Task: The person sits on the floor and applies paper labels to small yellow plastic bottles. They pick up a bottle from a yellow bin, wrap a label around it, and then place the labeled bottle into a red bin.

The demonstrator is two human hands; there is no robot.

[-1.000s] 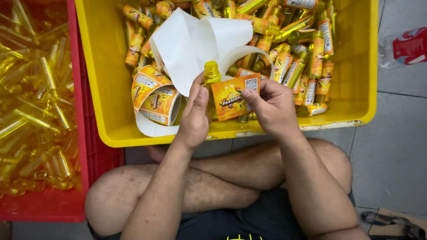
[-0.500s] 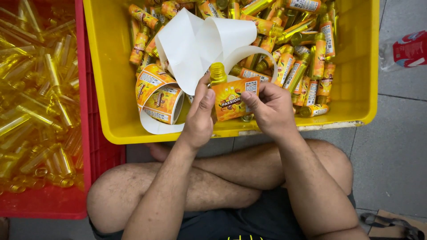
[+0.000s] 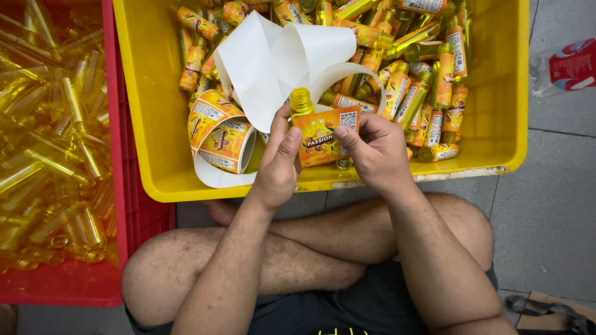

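- My left hand (image 3: 279,166) and right hand (image 3: 372,149) both pinch the small yellow bottle (image 3: 303,105), fingers closed on its orange label (image 3: 326,136).
- The bottle stands upright, neck away from me, over the yellow bin (image 3: 149,111).

A yellow crate (image 3: 155,124) fills the top centre, its 1 to 3 o'clock part heaped with labelled yellow bottles (image 3: 428,93). At 9 o'clock a red crate (image 3: 121,205), touching the yellow one, holds bare clear yellow bottles (image 3: 49,142). At 2 o'clock a red-and-white package (image 3: 568,65) lies on the grey tiled floor (image 3: 546,217).
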